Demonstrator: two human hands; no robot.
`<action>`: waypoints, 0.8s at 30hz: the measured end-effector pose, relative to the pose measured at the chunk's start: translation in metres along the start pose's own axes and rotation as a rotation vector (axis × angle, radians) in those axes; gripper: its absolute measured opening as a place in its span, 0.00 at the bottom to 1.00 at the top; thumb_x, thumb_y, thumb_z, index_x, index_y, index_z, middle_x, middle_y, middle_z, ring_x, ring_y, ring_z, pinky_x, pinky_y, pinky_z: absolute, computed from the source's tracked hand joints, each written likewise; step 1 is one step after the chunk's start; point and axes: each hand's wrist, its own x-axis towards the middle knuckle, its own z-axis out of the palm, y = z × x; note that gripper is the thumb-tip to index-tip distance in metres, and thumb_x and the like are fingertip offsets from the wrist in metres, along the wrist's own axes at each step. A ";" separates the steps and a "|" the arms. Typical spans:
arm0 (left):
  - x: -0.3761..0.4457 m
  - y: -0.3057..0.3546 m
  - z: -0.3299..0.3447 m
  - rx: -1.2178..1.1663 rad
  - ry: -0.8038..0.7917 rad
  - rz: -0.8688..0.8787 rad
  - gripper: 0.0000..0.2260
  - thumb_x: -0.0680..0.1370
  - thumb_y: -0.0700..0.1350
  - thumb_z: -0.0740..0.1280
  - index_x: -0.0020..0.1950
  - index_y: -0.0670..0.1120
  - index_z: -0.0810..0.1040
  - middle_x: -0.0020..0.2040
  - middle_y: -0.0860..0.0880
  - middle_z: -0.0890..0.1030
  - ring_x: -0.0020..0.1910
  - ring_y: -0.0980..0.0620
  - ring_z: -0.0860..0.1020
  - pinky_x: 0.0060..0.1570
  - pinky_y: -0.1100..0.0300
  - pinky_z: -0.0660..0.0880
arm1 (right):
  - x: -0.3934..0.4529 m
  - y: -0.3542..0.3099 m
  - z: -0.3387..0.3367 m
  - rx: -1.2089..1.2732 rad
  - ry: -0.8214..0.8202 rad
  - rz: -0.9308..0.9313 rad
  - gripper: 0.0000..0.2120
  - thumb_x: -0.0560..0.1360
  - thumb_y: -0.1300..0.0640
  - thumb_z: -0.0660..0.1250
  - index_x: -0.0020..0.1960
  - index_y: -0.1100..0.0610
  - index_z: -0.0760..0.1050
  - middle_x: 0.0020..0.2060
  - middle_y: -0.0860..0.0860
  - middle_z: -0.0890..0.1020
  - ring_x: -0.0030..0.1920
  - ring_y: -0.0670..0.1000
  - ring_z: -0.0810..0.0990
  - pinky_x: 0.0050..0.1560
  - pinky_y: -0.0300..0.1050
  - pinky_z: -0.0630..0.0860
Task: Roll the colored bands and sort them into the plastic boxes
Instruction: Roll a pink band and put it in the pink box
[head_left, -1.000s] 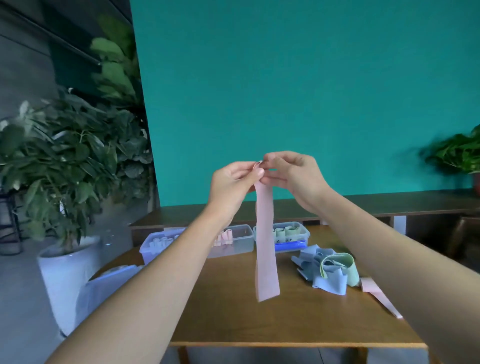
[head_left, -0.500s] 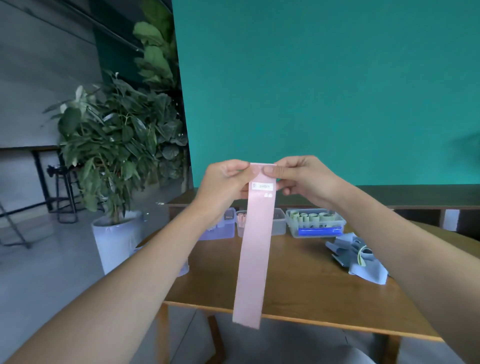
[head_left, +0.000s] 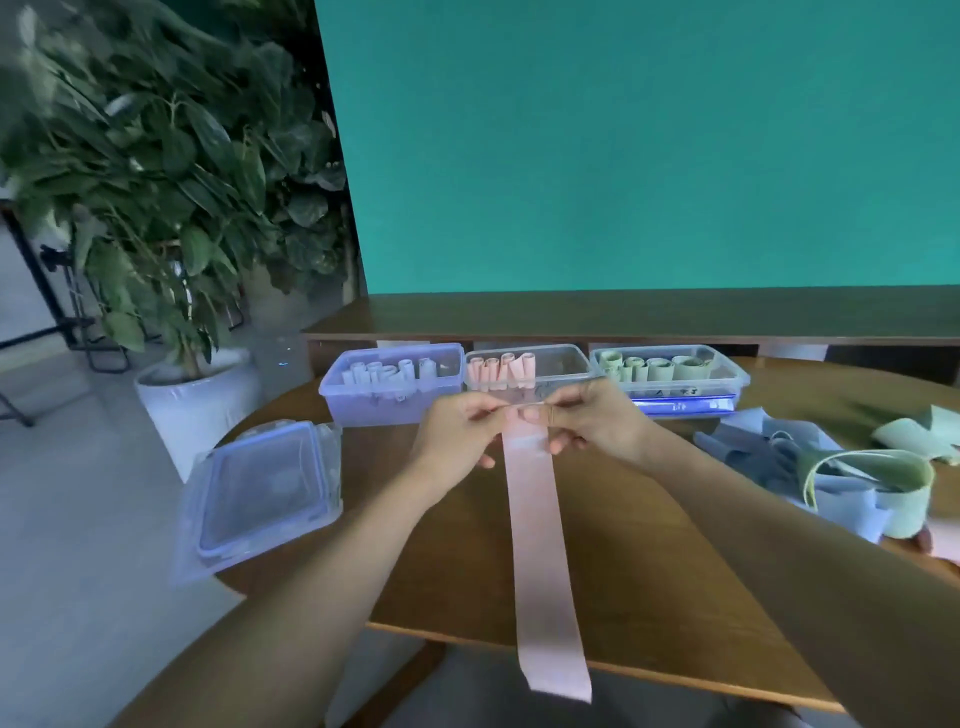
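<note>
Both hands meet just in front of the middle box (head_left: 527, 364), the one holding pink rolls. The left hand (head_left: 457, 436) and right hand (head_left: 592, 423) each have a closed grip pinching the top end of a pink band (head_left: 540, 561), which hangs down past the near edge of the desk (head_left: 649, 597). Loose blue and green bands (head_left: 841, 478) lie right of the hands.

Teal wall (head_left: 623, 145) behind a long dark wooden bench (head_left: 649, 317); large leafy plant (head_left: 156, 171) in white pot (head_left: 200, 400) at left, standing on grey floor (head_left: 78, 571).
</note>
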 end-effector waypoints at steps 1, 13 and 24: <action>0.010 -0.011 0.005 0.020 -0.003 -0.008 0.05 0.79 0.46 0.71 0.54 0.50 0.85 0.48 0.54 0.85 0.41 0.51 0.83 0.34 0.57 0.82 | 0.010 0.012 0.001 0.008 0.004 0.019 0.06 0.74 0.54 0.75 0.45 0.57 0.85 0.30 0.50 0.85 0.30 0.47 0.82 0.29 0.36 0.67; 0.081 -0.082 0.034 0.038 0.004 -0.055 0.06 0.80 0.47 0.70 0.54 0.48 0.84 0.37 0.51 0.84 0.36 0.48 0.82 0.35 0.60 0.78 | 0.088 0.083 0.009 0.037 0.061 0.091 0.08 0.75 0.52 0.75 0.49 0.57 0.84 0.32 0.54 0.85 0.26 0.49 0.74 0.30 0.39 0.70; 0.038 -0.082 0.025 0.152 0.057 -0.062 0.12 0.79 0.47 0.71 0.63 0.52 0.81 0.55 0.57 0.82 0.52 0.58 0.81 0.55 0.65 0.77 | 0.033 0.086 0.025 -0.239 0.196 0.052 0.09 0.79 0.48 0.69 0.57 0.49 0.81 0.40 0.44 0.85 0.35 0.42 0.82 0.40 0.30 0.75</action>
